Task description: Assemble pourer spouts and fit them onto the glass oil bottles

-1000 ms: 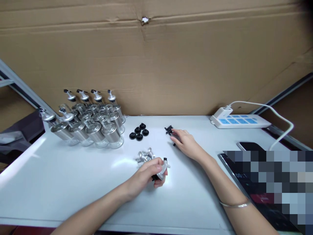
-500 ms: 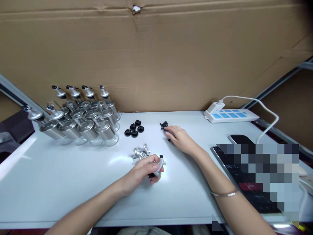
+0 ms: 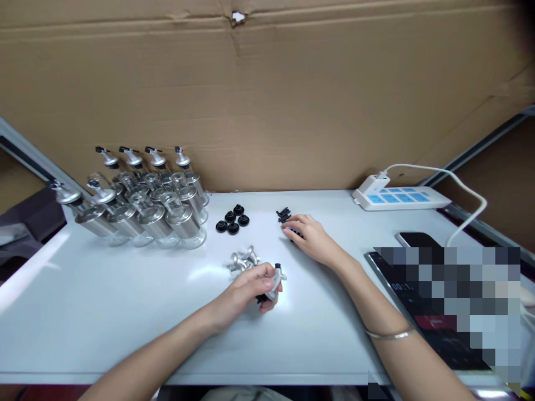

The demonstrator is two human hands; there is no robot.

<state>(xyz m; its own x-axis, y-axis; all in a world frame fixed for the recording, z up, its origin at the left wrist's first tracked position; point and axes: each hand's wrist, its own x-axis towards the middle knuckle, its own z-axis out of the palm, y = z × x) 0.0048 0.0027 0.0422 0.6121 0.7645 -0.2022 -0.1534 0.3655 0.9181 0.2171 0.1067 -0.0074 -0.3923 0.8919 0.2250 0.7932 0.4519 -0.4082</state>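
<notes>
My left hand (image 3: 252,287) is closed around a silver bottle pourer (image 3: 276,282) with a black tip at its spout and a black stopper underneath. Further up the table, my right hand (image 3: 308,236) curves over small black parts (image 3: 296,234), its thumb and fingers apart. More small black caps (image 3: 283,214) lie just past its fingertips. Beside my left hand several bare silver spouts (image 3: 243,259) sit in a cluster, partly hidden by it. Several round black stoppers (image 3: 233,219) are grouped behind them.
Glass bottles with metal sleeves (image 3: 183,223) crowd the left, several topped with pourers. At the right are a white power strip (image 3: 403,197) with a plugged-in charger and cable, a dark phone (image 3: 416,239) and a larger screen (image 3: 401,289). Cardboard (image 3: 267,111) closes off the back.
My right hand has drawn slightly back from the black caps, and small black parts now show under its fingers. My left hand still holds the pourer. The whole view has shifted slightly.
</notes>
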